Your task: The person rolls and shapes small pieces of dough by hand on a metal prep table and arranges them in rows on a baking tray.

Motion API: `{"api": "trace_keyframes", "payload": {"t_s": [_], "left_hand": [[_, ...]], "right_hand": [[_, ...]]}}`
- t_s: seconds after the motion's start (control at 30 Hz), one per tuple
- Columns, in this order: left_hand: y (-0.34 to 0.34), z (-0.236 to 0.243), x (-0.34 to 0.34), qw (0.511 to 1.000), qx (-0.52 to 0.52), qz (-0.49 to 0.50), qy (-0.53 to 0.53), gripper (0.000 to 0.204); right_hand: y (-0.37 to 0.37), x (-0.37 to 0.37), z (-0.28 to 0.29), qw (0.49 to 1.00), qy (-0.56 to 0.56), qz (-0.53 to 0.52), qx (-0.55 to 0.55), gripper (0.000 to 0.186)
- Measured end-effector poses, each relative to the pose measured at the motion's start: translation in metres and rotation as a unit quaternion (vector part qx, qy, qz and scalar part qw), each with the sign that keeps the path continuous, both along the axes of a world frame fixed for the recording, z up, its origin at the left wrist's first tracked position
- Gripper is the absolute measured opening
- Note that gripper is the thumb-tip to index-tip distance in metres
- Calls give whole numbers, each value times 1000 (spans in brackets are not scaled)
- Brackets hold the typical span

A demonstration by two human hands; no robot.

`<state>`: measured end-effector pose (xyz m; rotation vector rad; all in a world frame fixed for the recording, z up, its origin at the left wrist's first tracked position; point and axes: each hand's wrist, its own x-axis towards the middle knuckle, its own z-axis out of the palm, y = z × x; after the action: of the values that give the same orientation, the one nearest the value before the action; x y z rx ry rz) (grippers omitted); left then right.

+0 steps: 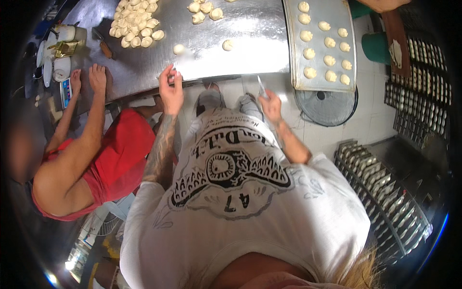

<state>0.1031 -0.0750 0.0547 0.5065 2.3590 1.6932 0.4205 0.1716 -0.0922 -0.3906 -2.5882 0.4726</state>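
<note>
My left hand [171, 91] is raised at the front edge of the metal table [255, 55], its fingers bent and the thumb apart, with nothing visible in it. Just beyond its fingertips lies a single round dough ball [178, 49]. In my right hand [271, 106], held just off the table edge, is a small knife [261, 85] with its pale blade pointing up and away. Another dough piece [227, 45] sits alone on the table ahead of it. Farther back are a small dough group [206, 7] and a large dough pile [136, 21] to the left.
On the right, a metal tray [318, 43] carries rows of shaped dough pieces above a round fan [332, 107]. Slatted metal racks [380, 178] stand farther right. A co-worker in red [122, 139] rests both hands at the table's left, near a wooden-handled tool [105, 49].
</note>
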Motion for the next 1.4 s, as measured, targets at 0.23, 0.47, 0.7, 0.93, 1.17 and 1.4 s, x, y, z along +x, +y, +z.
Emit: {"api": "trace_keyframes", "payload": {"t_s": [0.23,0.47,0.7,0.93,1.17,1.4], "left_hand": [[-13,-19,61,998,-23,56,-15,35],[-19,1,60,998,-20,53,-7,29],[-9,-5,8,997,-75,19,-27,33],[3,-45,-57,990,-41,-8,137,66],[26,-9,-73,964,-230,-96,97,65],[25,-21,-71,970,-174,-71,152,45]], "right_hand": [[29,-28,52,868,-189,-176,-425,42],[-21,15,5,906,-16,-116,-406,48],[21,-78,53,638,-123,-201,-733,32],[-17,-26,151,612,-225,-92,-753,50],[-38,-188,226,865,-143,-44,-479,43],[-65,-296,214,960,-174,79,-203,44]]}}
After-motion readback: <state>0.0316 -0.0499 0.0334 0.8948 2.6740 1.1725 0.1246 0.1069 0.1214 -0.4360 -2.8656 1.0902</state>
